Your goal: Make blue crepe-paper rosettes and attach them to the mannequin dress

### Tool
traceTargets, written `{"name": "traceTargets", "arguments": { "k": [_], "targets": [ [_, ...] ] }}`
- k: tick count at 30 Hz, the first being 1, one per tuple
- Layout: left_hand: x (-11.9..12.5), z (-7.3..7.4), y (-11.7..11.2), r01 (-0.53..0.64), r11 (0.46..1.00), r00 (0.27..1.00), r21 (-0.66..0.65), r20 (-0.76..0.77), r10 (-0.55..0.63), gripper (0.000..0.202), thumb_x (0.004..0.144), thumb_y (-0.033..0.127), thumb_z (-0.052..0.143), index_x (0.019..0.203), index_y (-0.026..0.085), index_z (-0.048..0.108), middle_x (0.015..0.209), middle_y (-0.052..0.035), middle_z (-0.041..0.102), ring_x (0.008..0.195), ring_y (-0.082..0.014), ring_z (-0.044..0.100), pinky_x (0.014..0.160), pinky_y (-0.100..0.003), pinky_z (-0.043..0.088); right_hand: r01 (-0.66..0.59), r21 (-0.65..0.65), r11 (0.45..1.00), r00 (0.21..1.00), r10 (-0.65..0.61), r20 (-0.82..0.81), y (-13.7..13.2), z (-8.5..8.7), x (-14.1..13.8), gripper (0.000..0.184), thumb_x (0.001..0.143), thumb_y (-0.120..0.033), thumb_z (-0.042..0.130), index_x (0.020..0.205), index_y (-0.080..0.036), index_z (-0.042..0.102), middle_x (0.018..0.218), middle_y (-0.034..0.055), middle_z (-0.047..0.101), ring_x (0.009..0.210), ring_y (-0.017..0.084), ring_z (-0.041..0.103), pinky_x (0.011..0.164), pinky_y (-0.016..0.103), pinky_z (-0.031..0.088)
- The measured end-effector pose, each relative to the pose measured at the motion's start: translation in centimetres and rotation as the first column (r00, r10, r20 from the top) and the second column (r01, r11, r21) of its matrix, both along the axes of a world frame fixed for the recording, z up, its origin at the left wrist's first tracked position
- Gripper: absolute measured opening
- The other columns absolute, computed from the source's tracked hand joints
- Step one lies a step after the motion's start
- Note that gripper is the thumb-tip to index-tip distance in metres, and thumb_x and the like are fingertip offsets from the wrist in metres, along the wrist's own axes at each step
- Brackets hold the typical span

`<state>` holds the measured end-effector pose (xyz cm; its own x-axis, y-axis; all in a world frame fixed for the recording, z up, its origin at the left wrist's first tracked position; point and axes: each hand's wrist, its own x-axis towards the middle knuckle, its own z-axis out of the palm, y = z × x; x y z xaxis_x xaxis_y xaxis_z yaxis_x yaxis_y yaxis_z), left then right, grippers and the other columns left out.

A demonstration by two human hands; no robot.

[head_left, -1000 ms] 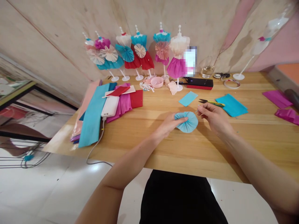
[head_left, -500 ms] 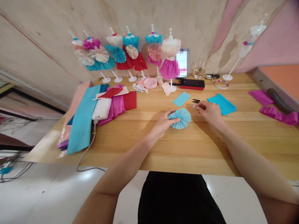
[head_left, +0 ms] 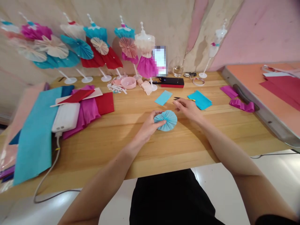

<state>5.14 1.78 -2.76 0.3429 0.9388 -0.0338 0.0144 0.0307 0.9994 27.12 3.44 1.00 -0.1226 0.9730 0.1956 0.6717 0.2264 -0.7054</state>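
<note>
On the wooden table (head_left: 98,153), a round blue paper fan (head_left: 167,120) is near the middle. The left hand (head_left: 148,125) grips its side. The right hand (head_left: 187,109) is just beside it with bent fingers, but I cannot tell if it holds anything. Small scissors (head_left: 180,98) and blue paper (head_left: 199,100) lie close by.

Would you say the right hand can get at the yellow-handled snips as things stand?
Probably yes: the right hand is just below the yellow-handled snips, nothing lies between them, and it appears to hold nothing.
</note>
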Motion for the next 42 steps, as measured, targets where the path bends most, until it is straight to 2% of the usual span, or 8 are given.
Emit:
{"name": "traceTargets", "arguments": {
  "k": [4, 10, 13, 17, 20, 28, 34, 42],
  "targets": [
    [0.3, 0.5, -0.3, 0.009, 0.995, 0.999, 0.098, -0.054, -0.004, 0.051, 0.075, 0.025, 0.070, 0.121, 0.018, 0.049, 0.118, -0.0093, 0.060, 0.103, -0.0205, 0.060, 0.085, -0.033, 0.048, -0.254, -0.063, 0.965, 0.967, 0.252, -0.041, -1.6, 1.0, -2.1, 0.040, 0.084, -0.058, 0.056, 0.103, -0.024, 0.065, 0.102, 0.0033, 0.071, 0.087, 0.021, 0.063, 0.072, 0.030, 0.045],
    [-0.1, 0.9, -0.2, -0.002, 0.986, 0.983, 0.164, -0.179, 0.032, 0.057, 0.076, 0.023, 0.070, 0.126, 0.016, 0.044, 0.114, -0.0106, 0.061, 0.099, -0.0203, 0.061, 0.088, -0.035, 0.047, -0.210, 0.028, 0.977, 0.976, 0.207, 0.066, -1.7, -0.6, -3.3, 0.023, 0.085, -0.044, 0.059, 0.091, -0.023, 0.064, 0.087, 0.0028, 0.069, 0.075, 0.019, 0.060, 0.068, 0.032, 0.041],
    [-0.1, 0.8, 0.0, -0.015, 0.988, 0.990, 0.151, -0.134, 0.036, 0.061, 0.076, 0.027, 0.071, 0.129, 0.018, 0.042, 0.116, -0.0111, 0.060, 0.097, -0.0202, 0.061, 0.085, -0.035, 0.049, -0.159, 0.014, 0.987, 0.987, 0.158, 0.037, -1.6, -0.6, -3.3, 0.019, 0.084, -0.042, 0.059, 0.088, -0.023, 0.063, 0.083, 0.0023, 0.067, 0.072, 0.019, 0.058, 0.065, 0.032, 0.041],
    [0.2, 0.6, 0.1, -0.034, 0.998, 0.998, 0.062, 0.062, 0.030, 0.067, 0.073, 0.036, 0.076, 0.127, 0.017, 0.042, 0.129, -0.0154, 0.054, 0.099, -0.0204, 0.062, 0.082, -0.034, 0.051, -0.032, -0.077, 0.997, 0.984, 0.018, -0.178, -1.8, -0.4, -3.6, 0.022, 0.084, -0.045, 0.060, 0.086, -0.024, 0.060, 0.079, 0.0014, 0.064, 0.070, 0.018, 0.056, 0.061, 0.031, 0.042],
    [0.2, 0.7, 0.1, -0.024, 0.999, 0.992, 0.034, 0.122, 0.019, 0.056, 0.074, 0.042, 0.075, 0.118, 0.015, 0.051, 0.120, -0.0141, 0.061, 0.100, -0.0207, 0.062, 0.085, -0.034, 0.050, -0.037, -0.150, 0.988, 0.927, -0.022, -0.375, -2.2, -0.7, -4.2, 0.024, 0.083, -0.048, 0.061, 0.088, -0.024, 0.058, 0.081, 0.0011, 0.063, 0.072, 0.018, 0.056, 0.061, 0.031, 0.044],
    [-0.1, 0.7, 0.5, -0.007, 0.999, 0.992, 0.040, 0.130, 0.002, 0.039, 0.081, 0.042, 0.067, 0.108, 0.014, 0.066, 0.107, -0.0102, 0.069, 0.093, -0.0182, 0.064, 0.086, -0.032, 0.049, -0.070, -0.107, 0.992, 0.932, 0.027, -0.361, -2.6, -0.9, -4.5, 0.018, 0.086, -0.044, 0.058, 0.086, -0.026, 0.058, 0.080, 0.0010, 0.061, 0.072, 0.019, 0.056, 0.065, 0.035, 0.046],
    [0.0, 0.9, 0.5, -0.045, 0.999, 0.982, -0.025, 0.180, 0.048, 0.037, 0.081, 0.040, 0.067, 0.106, 0.013, 0.067, 0.103, -0.0099, 0.071, 0.086, -0.0166, 0.065, 0.081, -0.030, 0.051, -0.062, -0.078, 0.995, 0.919, 0.026, -0.393, -2.6, -0.8, -4.3, 0.018, 0.086, -0.043, 0.058, 0.084, -0.026, 0.056, 0.079, 0.0010, 0.059, 0.072, 0.019, 0.055, 0.063, 0.034, 0.045],
    [-0.4, 0.9, 0.5, -0.016, 0.999, 0.996, 0.044, 0.089, 0.012, 0.039, 0.082, 0.041, 0.066, 0.109, 0.014, 0.066, 0.107, -0.0104, 0.070, 0.094, -0.0196, 0.065, 0.084, -0.032, 0.051, -0.054, -0.095, 0.994, 0.909, 0.010, -0.417, -2.6, -0.1, -4.3, 0.028, 0.082, -0.052, 0.063, 0.082, -0.025, 0.061, 0.079, 0.0014, 0.061, 0.071, 0.018, 0.055, 0.065, 0.034, 0.045]
  ]
}}
